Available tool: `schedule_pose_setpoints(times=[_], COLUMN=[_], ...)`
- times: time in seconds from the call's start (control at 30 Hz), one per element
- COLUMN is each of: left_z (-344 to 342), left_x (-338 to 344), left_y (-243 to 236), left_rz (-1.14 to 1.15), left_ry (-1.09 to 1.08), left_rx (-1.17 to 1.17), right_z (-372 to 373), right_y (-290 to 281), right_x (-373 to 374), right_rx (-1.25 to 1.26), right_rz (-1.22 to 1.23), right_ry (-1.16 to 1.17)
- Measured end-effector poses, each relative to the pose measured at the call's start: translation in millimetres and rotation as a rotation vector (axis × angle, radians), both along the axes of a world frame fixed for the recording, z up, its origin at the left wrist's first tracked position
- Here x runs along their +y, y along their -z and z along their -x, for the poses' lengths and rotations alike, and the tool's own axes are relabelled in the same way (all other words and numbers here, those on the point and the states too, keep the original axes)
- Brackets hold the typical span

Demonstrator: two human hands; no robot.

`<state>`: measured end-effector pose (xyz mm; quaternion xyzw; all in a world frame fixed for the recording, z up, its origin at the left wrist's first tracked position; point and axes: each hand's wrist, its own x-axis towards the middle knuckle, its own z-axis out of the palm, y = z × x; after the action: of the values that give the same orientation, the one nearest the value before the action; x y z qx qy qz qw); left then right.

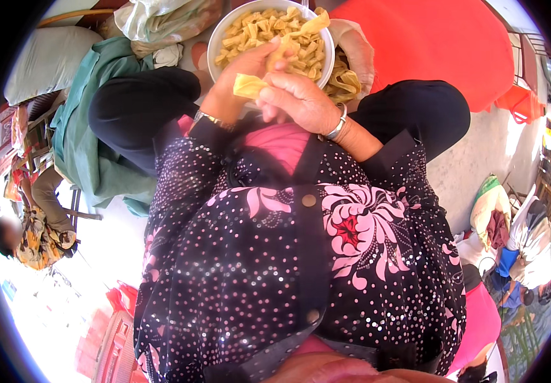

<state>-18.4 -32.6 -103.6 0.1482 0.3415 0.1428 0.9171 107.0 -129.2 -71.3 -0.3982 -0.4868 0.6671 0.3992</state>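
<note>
My left hand [242, 75], with a gold-coloured band at its wrist, is over the near left side of a white bowl [213, 46]. Its fingers are bent around a yellow strip [292, 45]; they partly hide it. My right hand [298, 101], wearing a silver bangle, is just in front of the bowl, close to the left. Between its thumb and fingers is a folded, flat yellow strip [248, 86], pointing left. Many small, knotted-looking yellow pieces [250, 32] fill the bowl. What they are made of I cannot tell.
Right of the bowl, an open pale sack [356, 48] holds more yellow strips [344, 85]. A big red surface [429, 45] lies beyond it. Green cloth [97, 108] and a stuffed grey sack [52, 60] are at left. Another person [36, 233] sits at far left.
</note>
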Motion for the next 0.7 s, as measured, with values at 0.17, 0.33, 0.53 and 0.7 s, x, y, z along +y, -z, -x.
schedule_pose_setpoints(times=[0.17, 0.33, 0.53, 0.7], left_z=[14.7, 23.4, 25.4, 24.8], left_x=[1.1, 0.2, -1.3, -6.2], left_y=[4.0, 10.3, -8.3, -22.3], left_rz=[-0.140, -0.260, -0.149, -0.272], left_ry=[-0.041, -0.070, 0.014, 0.000], left_rx=[0.141, 0.203, 0.030, 0.111], right_z=[2.1, 5.9, -1.4, -0.9], right_y=[2.9, 7.6, 20.9, 28.9], right_x=[-0.8, 2.5, 22.3, 35.6], right_rx=[0.100, 0.157, -0.436, -0.458], right_rz=[0.039, 0.019, -0.500, -0.484], right_ry=[0.060, 0.255, 0.633, 0.626])
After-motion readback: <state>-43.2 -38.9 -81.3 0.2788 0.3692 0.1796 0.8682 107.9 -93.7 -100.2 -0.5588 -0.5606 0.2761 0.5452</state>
